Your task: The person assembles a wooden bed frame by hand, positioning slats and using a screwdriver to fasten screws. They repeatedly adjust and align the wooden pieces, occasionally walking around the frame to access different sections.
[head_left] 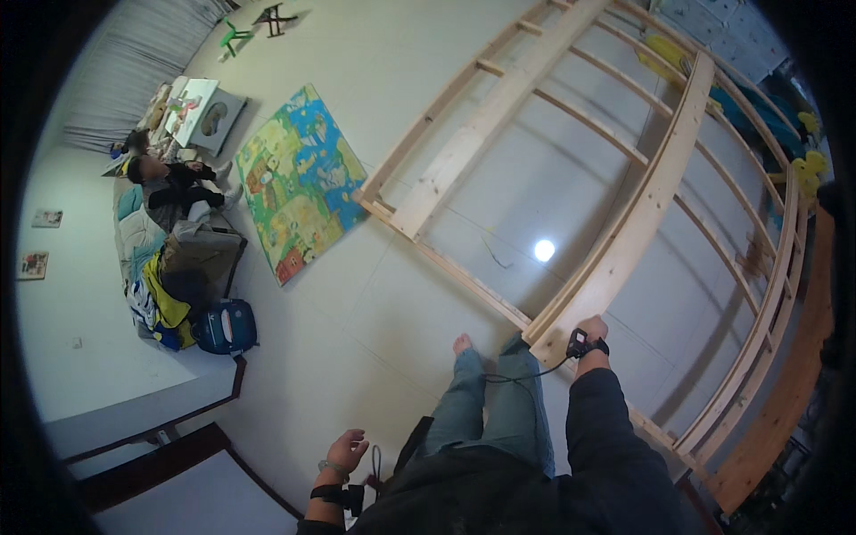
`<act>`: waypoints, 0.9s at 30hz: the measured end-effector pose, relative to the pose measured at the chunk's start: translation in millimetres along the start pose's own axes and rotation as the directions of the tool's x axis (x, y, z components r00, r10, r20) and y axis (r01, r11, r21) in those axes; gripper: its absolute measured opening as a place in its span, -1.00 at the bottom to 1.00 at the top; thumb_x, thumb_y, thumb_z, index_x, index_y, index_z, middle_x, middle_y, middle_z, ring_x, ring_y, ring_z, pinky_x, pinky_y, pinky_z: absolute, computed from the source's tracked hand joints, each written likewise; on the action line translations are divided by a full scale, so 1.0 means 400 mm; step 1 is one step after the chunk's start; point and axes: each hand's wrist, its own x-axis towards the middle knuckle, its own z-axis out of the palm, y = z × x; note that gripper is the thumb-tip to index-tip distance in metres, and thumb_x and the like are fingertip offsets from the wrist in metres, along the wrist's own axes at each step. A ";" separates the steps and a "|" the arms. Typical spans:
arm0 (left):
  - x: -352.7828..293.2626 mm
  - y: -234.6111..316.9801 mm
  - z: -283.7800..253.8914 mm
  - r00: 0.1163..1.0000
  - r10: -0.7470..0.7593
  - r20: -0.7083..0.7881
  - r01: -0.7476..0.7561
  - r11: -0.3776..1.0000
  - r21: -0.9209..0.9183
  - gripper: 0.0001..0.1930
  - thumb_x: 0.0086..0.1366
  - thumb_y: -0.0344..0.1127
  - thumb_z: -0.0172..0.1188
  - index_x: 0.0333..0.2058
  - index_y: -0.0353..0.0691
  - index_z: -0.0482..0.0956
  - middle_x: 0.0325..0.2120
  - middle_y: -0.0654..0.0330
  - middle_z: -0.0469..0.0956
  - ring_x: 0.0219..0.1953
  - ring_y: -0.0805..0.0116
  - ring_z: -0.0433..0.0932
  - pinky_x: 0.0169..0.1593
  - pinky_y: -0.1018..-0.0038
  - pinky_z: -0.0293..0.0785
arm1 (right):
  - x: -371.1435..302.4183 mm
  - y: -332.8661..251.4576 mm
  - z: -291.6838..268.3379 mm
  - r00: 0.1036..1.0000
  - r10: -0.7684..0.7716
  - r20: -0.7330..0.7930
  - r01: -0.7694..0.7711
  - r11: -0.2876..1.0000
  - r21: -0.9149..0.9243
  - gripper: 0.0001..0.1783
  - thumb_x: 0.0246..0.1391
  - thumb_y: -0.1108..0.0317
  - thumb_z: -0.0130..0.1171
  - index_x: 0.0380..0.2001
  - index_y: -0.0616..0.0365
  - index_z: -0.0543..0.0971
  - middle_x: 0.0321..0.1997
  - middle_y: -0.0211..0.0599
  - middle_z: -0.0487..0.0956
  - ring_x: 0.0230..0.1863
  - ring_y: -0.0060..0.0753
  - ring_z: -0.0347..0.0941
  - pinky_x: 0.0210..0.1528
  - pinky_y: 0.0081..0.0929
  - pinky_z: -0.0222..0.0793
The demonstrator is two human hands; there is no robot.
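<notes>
A large bed frame of pale bare wood, with slats between its rails, stands in front of me and to the right. My right hand (592,328) is closed at the edge of a wide wooden board (637,214) in this frame, near the board's close end; its fingertips are partly hidden. A small black device on a cable is strapped at that wrist. My left hand (349,449) hangs in the air at my left side, fingers loosely bent and apart, holding nothing. That wrist wears a bracelet and a black strap.
A colourful play mat (303,183) lies on the tiled floor left of the frame. People sit on a sofa further left, near a dark blue bag (226,327) and a white table (201,116). A loose wooden plank (807,374) is at the far right.
</notes>
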 end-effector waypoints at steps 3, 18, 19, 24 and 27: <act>0.009 0.061 -0.029 0.996 -0.056 0.071 0.052 0.997 0.060 -0.61 0.15 -0.17 0.18 -0.09 -0.23 0.44 -0.22 0.05 0.55 -0.20 0.21 0.57 -0.11 0.37 0.47 | -0.020 -0.010 -0.007 0.999 0.034 -0.023 -0.029 0.976 0.214 -0.74 -0.10 0.22 0.03 -0.44 0.14 0.59 -0.41 -0.22 0.60 -0.31 -0.26 0.56 -0.28 -0.40 0.44; 0.022 0.182 -0.034 0.995 -0.080 0.056 0.078 0.996 0.041 -0.63 0.20 -0.21 0.13 -0.05 -0.24 0.41 -0.20 0.03 0.54 -0.18 0.18 0.55 -0.10 0.35 0.46 | 0.059 0.003 0.159 0.995 0.097 0.035 -0.058 0.253 0.966 -0.77 -0.02 0.26 0.04 -0.39 0.21 0.49 -0.43 -0.26 0.57 -0.42 -0.30 0.50 -0.37 -0.40 0.40; 0.021 0.179 -0.030 0.993 -0.097 0.061 0.095 0.995 0.040 -0.63 0.21 -0.21 0.13 -0.05 -0.23 0.41 -0.20 0.03 0.54 -0.17 0.18 0.54 -0.10 0.35 0.46 | 0.063 0.020 0.176 0.996 0.076 -0.054 0.014 0.447 0.895 -0.77 -0.01 0.24 0.04 -0.38 0.19 0.49 -0.42 -0.24 0.57 -0.39 -0.27 0.50 -0.33 -0.37 0.40; -0.007 0.111 -0.032 0.973 -0.219 0.067 0.216 0.975 0.045 -0.60 0.20 -0.14 0.13 -0.03 -0.18 0.42 -0.14 0.04 0.51 -0.10 0.15 0.50 -0.07 0.30 0.45 | 0.141 0.032 0.159 0.964 -0.194 -0.183 0.266 0.688 0.675 -0.57 -0.09 0.06 0.14 -0.20 0.12 0.54 -0.21 -0.09 0.57 -0.18 -0.20 0.50 -0.12 -0.32 0.40; -0.034 0.029 -0.047 0.959 -0.284 -0.006 0.284 0.959 -0.024 -0.57 0.18 -0.10 0.15 -0.02 -0.16 0.43 -0.15 0.05 0.52 -0.11 0.18 0.51 -0.07 0.32 0.44 | 0.178 -0.069 -0.011 0.990 -0.129 -0.048 0.136 0.970 0.199 -0.67 0.04 0.18 -0.05 -0.21 0.10 0.55 -0.18 -0.03 0.54 -0.16 -0.14 0.47 -0.07 -0.26 0.36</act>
